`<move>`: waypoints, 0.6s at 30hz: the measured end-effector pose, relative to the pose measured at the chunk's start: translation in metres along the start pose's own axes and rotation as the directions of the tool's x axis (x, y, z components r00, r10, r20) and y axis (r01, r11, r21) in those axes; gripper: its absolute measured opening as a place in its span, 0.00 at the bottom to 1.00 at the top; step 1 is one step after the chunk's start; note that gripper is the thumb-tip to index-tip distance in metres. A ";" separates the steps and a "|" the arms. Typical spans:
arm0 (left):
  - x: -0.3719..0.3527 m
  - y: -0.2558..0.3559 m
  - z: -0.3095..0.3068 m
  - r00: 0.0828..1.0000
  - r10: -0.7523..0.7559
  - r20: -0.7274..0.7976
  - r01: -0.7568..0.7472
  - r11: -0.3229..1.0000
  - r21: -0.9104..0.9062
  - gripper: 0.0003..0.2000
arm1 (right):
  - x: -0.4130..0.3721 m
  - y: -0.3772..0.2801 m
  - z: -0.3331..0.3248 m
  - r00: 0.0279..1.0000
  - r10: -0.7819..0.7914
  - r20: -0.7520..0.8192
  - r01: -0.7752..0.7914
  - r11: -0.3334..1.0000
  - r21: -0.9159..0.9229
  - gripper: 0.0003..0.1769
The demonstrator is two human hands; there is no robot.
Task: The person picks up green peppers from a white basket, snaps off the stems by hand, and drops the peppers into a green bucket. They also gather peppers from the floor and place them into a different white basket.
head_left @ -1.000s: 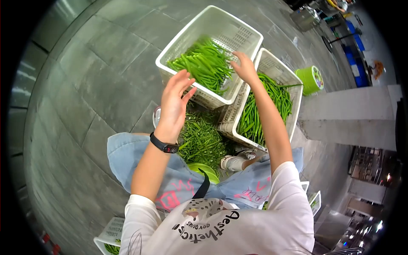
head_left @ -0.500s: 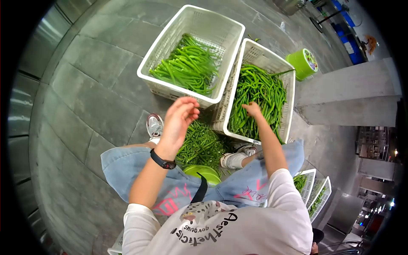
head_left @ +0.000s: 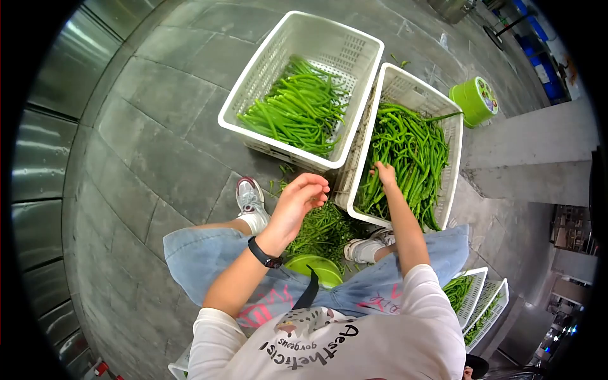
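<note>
My left hand (head_left: 300, 204) hangs in the air in front of the left crate, above a pile of short green trimmings (head_left: 322, 231) on the floor. Its fingers are loosely bent, and nothing shows in them. Inside the right-hand white crate (head_left: 455, 183), my right hand (head_left: 384, 175) reaches down at the near left side, thumb and fingers closed on a long green pepper among many others (head_left: 415, 142). The left-hand white crate (head_left: 244, 79) holds long green peppers (head_left: 301, 104) lying mostly in one direction.
A lime-green plastic stool (head_left: 315, 269) is between my legs. Another green stool or bucket (head_left: 474, 102) stands beyond the right crate, near a concrete block (head_left: 525, 145). More white crates (head_left: 472, 297) with green peppers stand at the lower right. Metal cabinets (head_left: 44, 171) line the left.
My left hand has drawn back from the left crate, toward my body and slightly right. The blur over that crate's peppers is gone. My right hand stays in the right crate; the view has shifted.
</note>
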State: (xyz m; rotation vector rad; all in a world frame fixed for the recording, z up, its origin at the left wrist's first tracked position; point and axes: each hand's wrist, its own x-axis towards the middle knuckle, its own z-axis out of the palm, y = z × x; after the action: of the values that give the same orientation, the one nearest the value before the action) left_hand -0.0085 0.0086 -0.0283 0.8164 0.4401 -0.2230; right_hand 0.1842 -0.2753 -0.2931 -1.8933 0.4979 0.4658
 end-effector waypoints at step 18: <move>0.022 -0.059 0.046 0.967 0.087 0.240 -0.178 0.904 0.389 0.08 | -0.231 -0.169 -0.096 0.871 -0.288 0.397 -0.112 0.671 0.733 0.09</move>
State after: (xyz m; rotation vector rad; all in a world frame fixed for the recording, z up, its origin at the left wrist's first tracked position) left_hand 0.0036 -0.0656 -0.0491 1.2153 0.1267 -0.2786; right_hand 0.0910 -0.2788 -0.0064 -0.9372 0.1889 0.5442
